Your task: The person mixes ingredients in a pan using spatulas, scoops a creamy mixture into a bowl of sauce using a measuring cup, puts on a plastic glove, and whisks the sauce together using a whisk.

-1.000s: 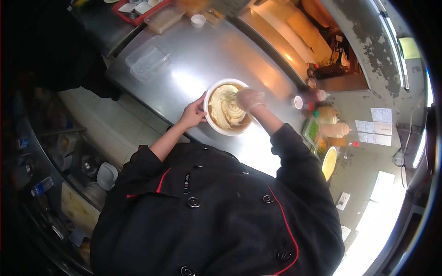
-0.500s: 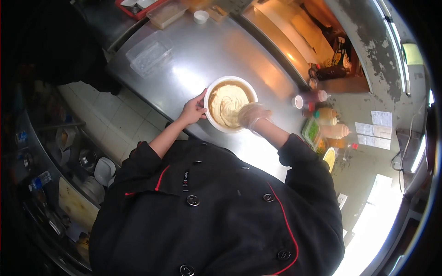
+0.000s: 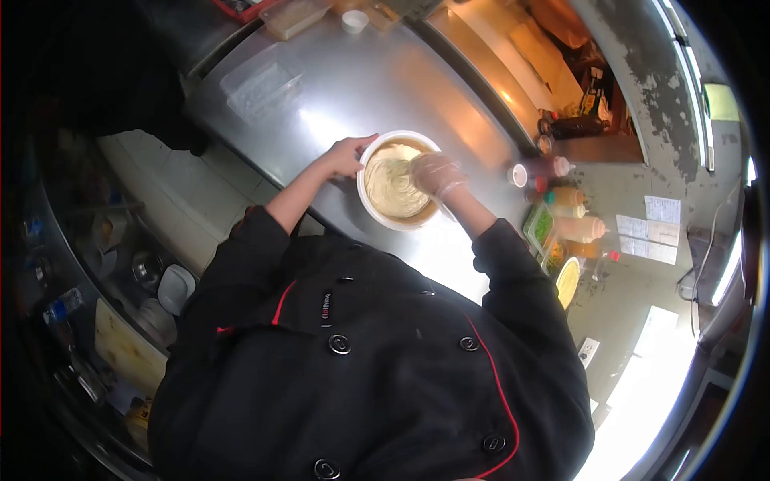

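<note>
A round white bowl [image 3: 365, 200] stands on the metal table and holds a pale, creamy mixture [image 3: 391, 196] with swirl marks in it. My left hand [image 3: 346, 157] is bare and closed on the bowl's left rim. Over the right side of the bowl is my right hand [image 3: 437, 174], in a clear plastic glove. Its fingers are curled downward at the mixture. A blurred greyish patch shows by the fingertips, and I cannot make out what they hold, if anything.
A clear plastic container [image 3: 261, 80] sits at the table's far left, and a small white cup [image 3: 354, 22] at the back. Sauce bottles [image 3: 581, 228] and a tub of chopped greens [image 3: 539, 224] line the right wall. At the left stands a person in dark clothes [image 3: 120, 72].
My right hand has moved up and slightly left over the bowl, and the swirls have changed. The left hand has shifted up along the rim.
</note>
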Tool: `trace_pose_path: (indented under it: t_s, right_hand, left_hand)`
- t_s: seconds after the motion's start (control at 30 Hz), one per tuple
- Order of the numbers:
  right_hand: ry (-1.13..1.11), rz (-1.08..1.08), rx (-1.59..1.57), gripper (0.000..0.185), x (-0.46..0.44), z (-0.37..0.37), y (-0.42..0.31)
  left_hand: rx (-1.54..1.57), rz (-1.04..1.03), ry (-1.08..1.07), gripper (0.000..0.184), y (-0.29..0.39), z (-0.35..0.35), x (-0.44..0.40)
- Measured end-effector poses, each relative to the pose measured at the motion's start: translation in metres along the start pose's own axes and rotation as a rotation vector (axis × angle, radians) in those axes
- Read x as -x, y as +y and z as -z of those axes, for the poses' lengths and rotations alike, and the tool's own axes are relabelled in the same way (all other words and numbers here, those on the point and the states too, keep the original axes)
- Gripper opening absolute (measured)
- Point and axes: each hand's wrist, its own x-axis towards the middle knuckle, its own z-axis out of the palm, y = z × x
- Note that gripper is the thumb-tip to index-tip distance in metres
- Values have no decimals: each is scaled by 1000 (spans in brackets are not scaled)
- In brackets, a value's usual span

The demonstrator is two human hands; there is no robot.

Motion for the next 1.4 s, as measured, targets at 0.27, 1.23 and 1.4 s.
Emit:
trace_pose_path:
  t_s: [0.27, 1.23, 1.4]
  right_hand:
    - [115, 49, 196, 15, 34, -5, -14]
    - [96, 38, 169, 19, 7, -26, 3]
    - [60, -65, -40, 19, 19, -39, -7]
  left_hand:
    - [-16, -322, 440, 38, -13, -7, -44]
    - [29, -265, 226, 36, -31, -36, -35]
    - [11, -277, 179, 36, -29, -27, -39]
